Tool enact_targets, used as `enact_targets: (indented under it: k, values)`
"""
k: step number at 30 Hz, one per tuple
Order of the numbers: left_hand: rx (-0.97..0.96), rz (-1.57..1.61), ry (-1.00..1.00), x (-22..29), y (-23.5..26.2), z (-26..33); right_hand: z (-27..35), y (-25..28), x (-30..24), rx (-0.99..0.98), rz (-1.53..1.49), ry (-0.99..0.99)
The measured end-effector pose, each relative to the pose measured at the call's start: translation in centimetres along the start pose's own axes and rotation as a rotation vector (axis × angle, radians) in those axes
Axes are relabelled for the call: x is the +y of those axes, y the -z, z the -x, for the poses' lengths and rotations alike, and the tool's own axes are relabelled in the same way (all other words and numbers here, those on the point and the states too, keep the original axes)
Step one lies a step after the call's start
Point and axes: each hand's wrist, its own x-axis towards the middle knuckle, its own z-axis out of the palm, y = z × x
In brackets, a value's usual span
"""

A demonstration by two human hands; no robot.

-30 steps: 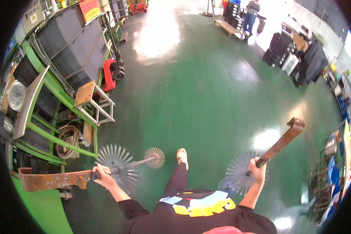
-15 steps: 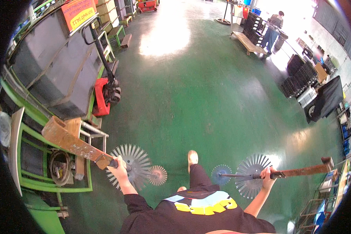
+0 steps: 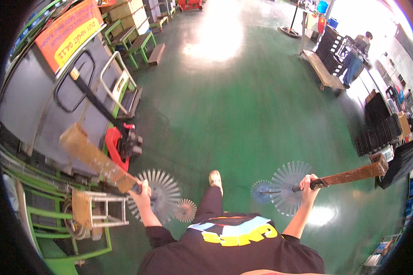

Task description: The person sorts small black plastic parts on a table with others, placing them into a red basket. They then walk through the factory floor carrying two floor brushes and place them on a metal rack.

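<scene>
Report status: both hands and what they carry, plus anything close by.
Left hand grips a rusty bar, spiked discs at its near end. Right hand grips another bar. Red pallet jack by the left bar.

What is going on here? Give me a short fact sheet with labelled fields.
Place: workshop hall with a glossy green floor
Left hand: grips a rusty long-handled tool with spiked grey discs at its end
Right hand: grips a second rusty tool with blue-grey spiked discs
Nearby left: red pallet jack, green metal frames
Far right: another person beside stacked black crates
</scene>
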Motion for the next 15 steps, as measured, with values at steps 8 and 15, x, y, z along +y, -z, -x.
enact_targets:
  k: [8, 15]
  values:
    - [0.101, 0.066, -0.062, -4.0, -14.1, -19.6, -22.3, -12.8, 6.9, 0.439, 0.01, 0.056]
    - [-0.069, 0.155, -0.137, -3.0, -27.6, -37.0, -36.6, -23.7, 9.0, 0.574, 0.04, 0.078]
